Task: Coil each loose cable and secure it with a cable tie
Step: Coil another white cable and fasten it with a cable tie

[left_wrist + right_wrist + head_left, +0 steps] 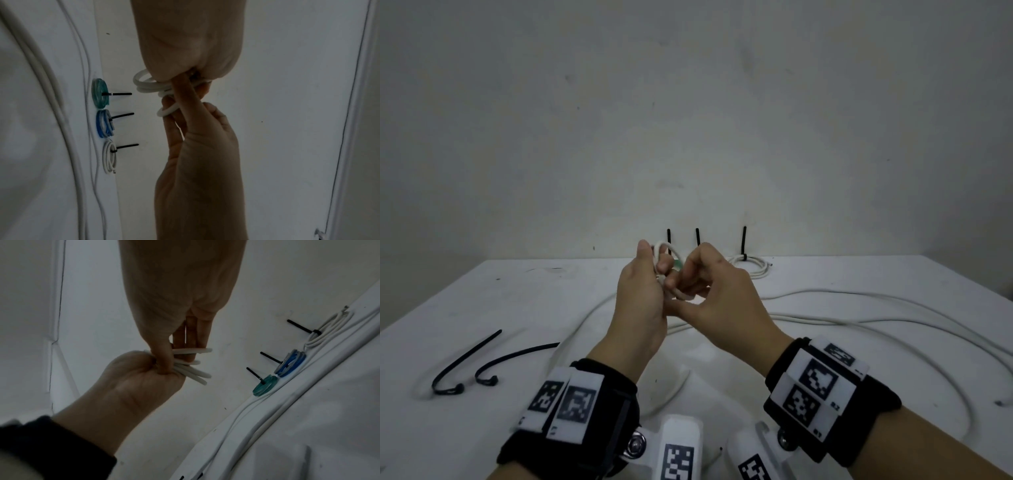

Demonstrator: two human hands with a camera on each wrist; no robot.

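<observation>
Here, white cable (666,251) between both hands.

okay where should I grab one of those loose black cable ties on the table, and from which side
Take the nearer tie at its straight strip, mid-length, pinching from above with the left hand once it is free. It lies flat on the table, left of both hands, and its hooked end would likely snag.

The cable (859,322) is white, like the table (482,301). At 12 o'clock sit a teal coil (100,93), a blue-and-grey coil (104,123) and a white coil (110,156), each with a black tie. Two black ties (482,359) lie at 9 o'clock. The wristbands (835,397) are black with black-and-white square markers.
</observation>
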